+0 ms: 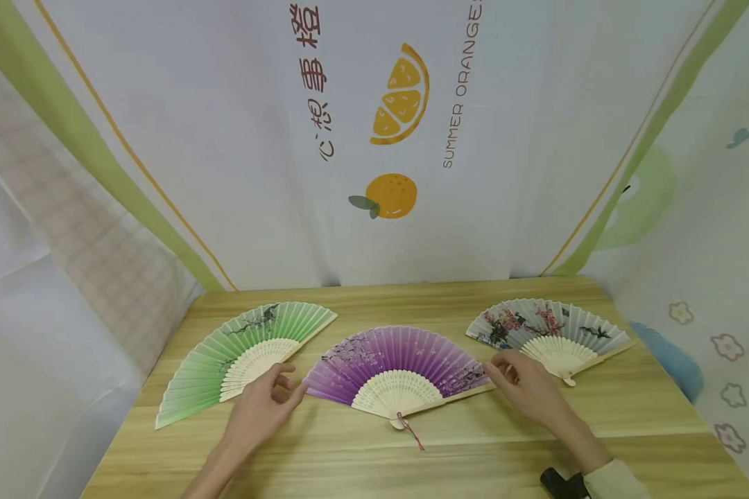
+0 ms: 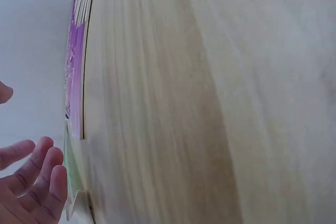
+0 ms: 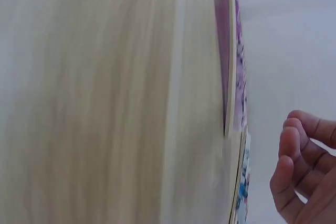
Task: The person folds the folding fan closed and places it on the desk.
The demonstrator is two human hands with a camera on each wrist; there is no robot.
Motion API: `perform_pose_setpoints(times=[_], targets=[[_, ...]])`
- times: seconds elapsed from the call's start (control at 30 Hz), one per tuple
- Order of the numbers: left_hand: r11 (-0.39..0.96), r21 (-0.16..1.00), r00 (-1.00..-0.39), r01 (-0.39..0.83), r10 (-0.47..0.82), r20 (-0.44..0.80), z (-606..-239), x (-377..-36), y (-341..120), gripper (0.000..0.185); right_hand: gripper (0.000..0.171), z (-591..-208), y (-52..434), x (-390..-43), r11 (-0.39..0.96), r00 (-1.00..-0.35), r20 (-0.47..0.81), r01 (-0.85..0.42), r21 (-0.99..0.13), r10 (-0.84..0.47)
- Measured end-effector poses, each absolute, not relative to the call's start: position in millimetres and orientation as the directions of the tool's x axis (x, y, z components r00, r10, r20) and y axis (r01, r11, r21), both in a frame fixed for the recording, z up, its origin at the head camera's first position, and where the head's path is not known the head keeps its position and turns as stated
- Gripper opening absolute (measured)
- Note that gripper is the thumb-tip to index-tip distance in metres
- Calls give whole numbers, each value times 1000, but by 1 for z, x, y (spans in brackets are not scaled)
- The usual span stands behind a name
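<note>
A purple folding fan [image 1: 387, 350] lies spread on the table, its pale ribs pointing toward me and a red tassel [image 1: 415, 436] hanging from its pivot. Near its left end is my left hand [image 1: 263, 407], fingers loosely curved and holding nothing. My right hand [image 1: 529, 388] hovers by the tip of the fan's right guard stick, with its fingers bent and nothing between them. Both wrist views show the fingers apart from the purple fan's edge [image 2: 76, 82]. Behind the left hand a green fan [image 1: 202, 381] lies spread; a white-grey floral fan [image 1: 552, 322] is beyond the right hand.
The wooden table [image 1: 349, 464] runs back to a white curtain [image 1: 256, 173] printed with oranges. Light curtains hang at both sides as well. A black object [image 1: 562, 483] shows at the right wrist, by the sleeve [image 1: 614, 479].
</note>
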State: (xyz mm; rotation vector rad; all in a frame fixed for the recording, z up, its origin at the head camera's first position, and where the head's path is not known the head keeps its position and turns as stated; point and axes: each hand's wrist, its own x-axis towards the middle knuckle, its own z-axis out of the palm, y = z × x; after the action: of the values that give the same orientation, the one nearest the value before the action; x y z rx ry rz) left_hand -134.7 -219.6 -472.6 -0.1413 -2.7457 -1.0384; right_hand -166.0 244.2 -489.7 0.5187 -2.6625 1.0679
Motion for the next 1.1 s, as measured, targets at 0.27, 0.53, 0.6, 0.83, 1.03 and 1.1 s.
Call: perform_pose_setpoints(times=[0.27, 0.53, 0.6, 0.83, 1.03, 1.1], targets=[[758, 647, -993, 81, 2, 122, -474, -137, -219, 46, 18, -489, 231, -155, 670, -959, 245, -275, -690, -141], [789, 613, -998, 40, 2, 63, -475, -136, -222, 50, 22, -492, 214, -146, 626, -977, 168, -211, -751, -128], [790, 611, -998, 40, 6, 58, -475, -137, -222, 50, 22, -491, 211, -144, 629, -980, 156, -199, -752, -124], [802, 596, -999, 31, 2, 49, -476, -139, -225, 49, 26, -491, 205, -136, 615, -981, 154, -194, -764, -118], [803, 597, -1000, 7, -3, 16, -475, -141, -224, 53, 28, -497, 202, -130, 586, -983, 150, -186, -789, -110], [803, 596, -1000, -2, -8, 7, -475, -142, -224, 54, 28, -500, 202, -129, 580, -983, 152, -181, -794, -98]])
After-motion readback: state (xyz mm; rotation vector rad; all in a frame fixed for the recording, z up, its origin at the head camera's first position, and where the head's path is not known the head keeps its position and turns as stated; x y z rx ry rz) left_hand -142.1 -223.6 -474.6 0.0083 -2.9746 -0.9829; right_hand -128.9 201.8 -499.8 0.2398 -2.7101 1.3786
